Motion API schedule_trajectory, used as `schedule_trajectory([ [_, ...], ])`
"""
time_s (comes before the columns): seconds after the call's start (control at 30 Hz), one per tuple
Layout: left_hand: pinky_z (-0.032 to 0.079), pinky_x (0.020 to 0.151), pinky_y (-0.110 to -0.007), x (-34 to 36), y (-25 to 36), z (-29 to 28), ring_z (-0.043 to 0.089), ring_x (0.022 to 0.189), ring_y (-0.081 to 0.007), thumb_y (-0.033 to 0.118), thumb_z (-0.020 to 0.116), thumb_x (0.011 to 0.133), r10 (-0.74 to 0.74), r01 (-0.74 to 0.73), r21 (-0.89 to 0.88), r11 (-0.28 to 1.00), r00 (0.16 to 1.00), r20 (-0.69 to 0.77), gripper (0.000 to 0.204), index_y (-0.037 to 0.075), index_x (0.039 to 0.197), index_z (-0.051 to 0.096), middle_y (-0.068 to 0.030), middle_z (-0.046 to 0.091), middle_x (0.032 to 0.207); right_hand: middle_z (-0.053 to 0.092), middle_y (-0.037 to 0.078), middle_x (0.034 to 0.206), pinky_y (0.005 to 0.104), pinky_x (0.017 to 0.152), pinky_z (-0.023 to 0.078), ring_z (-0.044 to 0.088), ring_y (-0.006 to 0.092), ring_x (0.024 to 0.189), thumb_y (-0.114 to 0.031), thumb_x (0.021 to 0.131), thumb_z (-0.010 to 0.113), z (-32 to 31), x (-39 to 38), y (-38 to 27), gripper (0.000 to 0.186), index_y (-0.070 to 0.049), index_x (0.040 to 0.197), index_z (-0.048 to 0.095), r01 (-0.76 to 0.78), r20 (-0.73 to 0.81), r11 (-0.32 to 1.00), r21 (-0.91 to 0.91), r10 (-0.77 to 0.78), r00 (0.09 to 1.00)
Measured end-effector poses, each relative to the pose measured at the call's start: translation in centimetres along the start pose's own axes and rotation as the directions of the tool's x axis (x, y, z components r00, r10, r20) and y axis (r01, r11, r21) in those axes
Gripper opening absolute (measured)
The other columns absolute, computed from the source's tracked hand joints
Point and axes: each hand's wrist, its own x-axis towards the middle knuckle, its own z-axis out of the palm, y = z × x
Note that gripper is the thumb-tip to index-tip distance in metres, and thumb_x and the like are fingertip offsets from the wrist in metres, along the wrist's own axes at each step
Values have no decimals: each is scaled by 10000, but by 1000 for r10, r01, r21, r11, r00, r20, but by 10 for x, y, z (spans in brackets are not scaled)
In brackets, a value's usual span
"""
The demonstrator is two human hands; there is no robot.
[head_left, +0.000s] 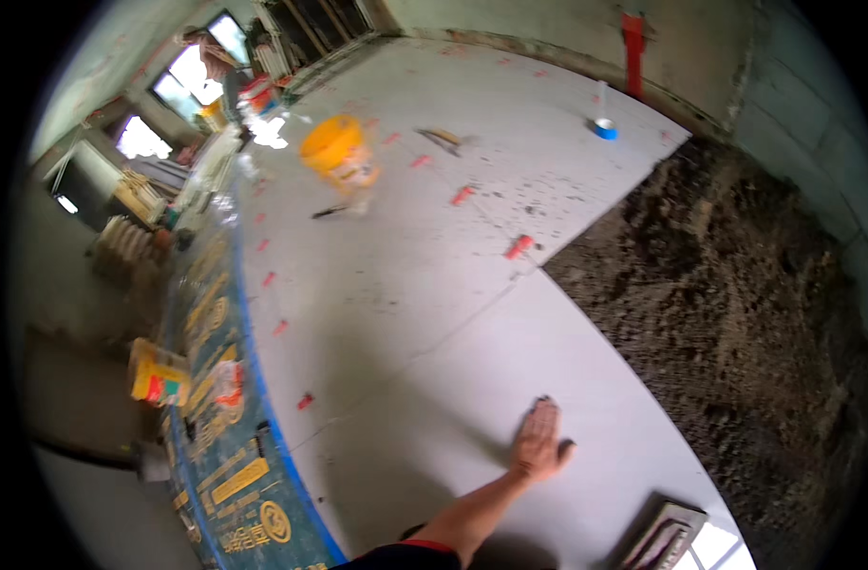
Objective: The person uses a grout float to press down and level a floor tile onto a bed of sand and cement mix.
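My left hand (542, 443) is pressed flat, palm down, on a large light grey floor tile (586, 370), fingers stretched forward and thumb out to the right. Nothing is in it. My right hand is out of view. Beyond my left hand, a red tile-levelling wedge (519, 247) sits on the joint between tiles, close to a tile corner. Another red wedge (306, 401) lies by the left edge. At the lower right, a dark-framed rectangular object (669, 535) rests on the tile; its kind is unclear.
Loose dark mortar (719, 275) borders the tiles on the right. Ahead stand a yellow bucket (337, 152), a trowel-like tool (441, 140) and a blue-based object with a white stem (604, 127). Printed green sheeting (227, 475) runs along the left, with another yellow bucket (159, 373). A person (211, 62) is far left.
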Motion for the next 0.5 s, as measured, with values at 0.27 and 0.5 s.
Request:
schedule_trajectory([
  [0.27,132,1207,-508,192,-21,31,158,1475,-452,427,411,986,-545,568,-48,822,760,-354,787,-160,1472,216,-347,178,1563,673,166,1091,409,860,504,631,255,997,-344,977,554,24,37,-68,437,21,1203,633,92,-183,913,-397,-177,967],
  [0.5,134,1207,-514,275,-46,46,157,1478,-443,425,403,972,-773,826,-60,561,496,-395,794,-149,1483,204,-338,190,1561,642,165,1188,406,932,478,625,227,1063,-371,1000,508,103,97,-199,425,-23,1207,637,-17,53,846,-533,53,997],
])
